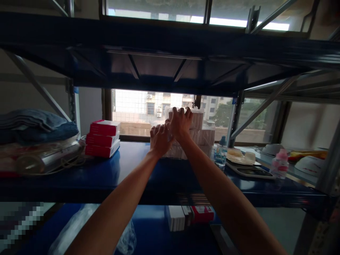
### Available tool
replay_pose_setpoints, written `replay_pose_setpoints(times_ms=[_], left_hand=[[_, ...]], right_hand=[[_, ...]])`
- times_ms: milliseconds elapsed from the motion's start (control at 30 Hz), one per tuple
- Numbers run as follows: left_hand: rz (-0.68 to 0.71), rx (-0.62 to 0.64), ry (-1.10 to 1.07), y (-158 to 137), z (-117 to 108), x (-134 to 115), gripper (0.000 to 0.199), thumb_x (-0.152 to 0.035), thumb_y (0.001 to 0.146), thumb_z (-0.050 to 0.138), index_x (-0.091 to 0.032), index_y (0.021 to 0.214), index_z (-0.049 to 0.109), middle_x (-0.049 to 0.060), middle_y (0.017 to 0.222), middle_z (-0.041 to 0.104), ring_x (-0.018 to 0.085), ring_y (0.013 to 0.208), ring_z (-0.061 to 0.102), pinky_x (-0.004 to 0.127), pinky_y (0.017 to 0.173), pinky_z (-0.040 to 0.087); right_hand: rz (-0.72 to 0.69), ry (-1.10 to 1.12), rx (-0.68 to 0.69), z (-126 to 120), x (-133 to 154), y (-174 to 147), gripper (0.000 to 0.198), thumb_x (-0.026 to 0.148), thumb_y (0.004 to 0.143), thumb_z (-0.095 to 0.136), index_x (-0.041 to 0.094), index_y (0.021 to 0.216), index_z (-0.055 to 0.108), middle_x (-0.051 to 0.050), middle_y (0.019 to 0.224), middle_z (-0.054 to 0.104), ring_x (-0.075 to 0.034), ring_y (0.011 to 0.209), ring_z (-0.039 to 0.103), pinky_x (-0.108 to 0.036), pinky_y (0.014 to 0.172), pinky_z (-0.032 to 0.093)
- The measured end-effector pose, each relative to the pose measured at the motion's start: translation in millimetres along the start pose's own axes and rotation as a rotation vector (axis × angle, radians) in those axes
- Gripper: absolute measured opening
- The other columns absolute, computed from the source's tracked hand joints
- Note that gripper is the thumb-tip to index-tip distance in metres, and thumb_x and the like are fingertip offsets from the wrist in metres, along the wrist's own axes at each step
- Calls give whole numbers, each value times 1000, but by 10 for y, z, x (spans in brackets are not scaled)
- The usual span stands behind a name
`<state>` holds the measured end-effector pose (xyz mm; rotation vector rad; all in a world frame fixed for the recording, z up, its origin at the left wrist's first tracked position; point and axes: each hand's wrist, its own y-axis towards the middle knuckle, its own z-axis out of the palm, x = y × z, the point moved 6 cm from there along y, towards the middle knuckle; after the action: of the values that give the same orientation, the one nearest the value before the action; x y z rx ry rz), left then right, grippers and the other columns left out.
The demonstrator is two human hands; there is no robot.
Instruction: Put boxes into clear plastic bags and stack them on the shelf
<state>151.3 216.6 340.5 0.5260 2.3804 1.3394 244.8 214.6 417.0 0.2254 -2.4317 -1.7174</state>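
At the back of the middle shelf stands a stack of small white boxes [207, 137] in clear plastic wrap, stepped higher at the left. My right hand [181, 122] reaches over the upper wrapped pack [197, 120], its fingers curled onto the top. Lower and to the left, my left hand [160, 140] bends its fingers against the left side of the same stack. Both hands are close together and cover much of the front. Their fingertips and thumbs are partly hidden, so the exact grip on each side is not visible.
Three red-and-white boxes [102, 139] are stacked left, beside folded denim [39, 122] and a silver cylinder [50, 159]. Right of the stack are a blue-capped bottle [221, 152], a scale [249, 170] and a pink-capped bottle [280, 164]. An upper shelf beam [170, 39] hangs overhead.
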Motion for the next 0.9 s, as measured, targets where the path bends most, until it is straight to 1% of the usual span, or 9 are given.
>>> replay_pose_setpoints(times_ms=[133,300,400,500,567,633,700,767,900], left_hand=[[-30,-2,-49,23,-6,91,73,-38,91,67,-19,156,42,15,154,54,37,150,36,52,126,23],[6,1,-82,14,-4,63,63,-34,90,69,-21,149,51,15,150,57,37,148,40,55,127,20],[25,1,-99,3,-26,35,56,-35,89,71,-24,142,57,12,146,61,35,146,43,55,126,21],[-3,-10,-190,58,-72,42,49,-33,91,68,-22,139,60,13,145,63,33,144,46,55,125,25],[-135,-54,-340,128,-155,129,47,-29,96,58,-18,142,57,15,144,63,32,142,50,53,122,34],[-312,-124,-539,154,-296,251,49,-27,101,47,-17,149,49,16,146,62,30,139,55,50,115,45],[-372,-192,-735,84,-525,304,51,-30,107,35,-23,157,38,13,151,58,27,135,60,45,106,54],[-245,-221,-873,-120,-860,242,49,-40,110,28,-32,158,33,8,152,57,24,133,62,39,98,60],[-54,-107,-917,-1008,-1535,89,67,-61,97,59,-33,154,41,6,145,61,29,128,65,41,100,61]], right_hand=[[-5,136,33,-40,90,-37,40,22,93,63,19,132,58,-20,133,59,-43,130,45,-62,103,41],[65,326,36,68,9,-13,47,18,87,69,22,132,58,-22,143,48,-41,122,52,-57,89,54],[34,349,-26,71,-23,-2,43,16,88,64,23,131,59,-19,136,54,-37,117,56,-56,88,55],[-100,329,-99,-126,76,-33,40,15,90,60,24,129,61,-15,137,57,-36,121,54,-55,93,55],[-166,354,-157,-394,156,-102,39,17,92,60,24,130,61,-14,142,54,-37,127,52,-55,97,54],[-180,446,-218,-740,198,-223,36,24,95,60,25,131,60,-13,143,53,-36,132,50,-55,98,54],[-163,608,-248,-1091,199,-409,35,32,98,60,26,132,57,-13,139,56,-34,131,53,-51,94,57],[-152,847,-227,-1383,181,-665,37,36,98,63,28,133,54,-11,134,59,-30,124,60,-44,86,61],[-13,1169,-115,-1684,72,-1339,39,40,91,75,37,126,58,-5,126,64,-26,109,68,-41,84,62]])
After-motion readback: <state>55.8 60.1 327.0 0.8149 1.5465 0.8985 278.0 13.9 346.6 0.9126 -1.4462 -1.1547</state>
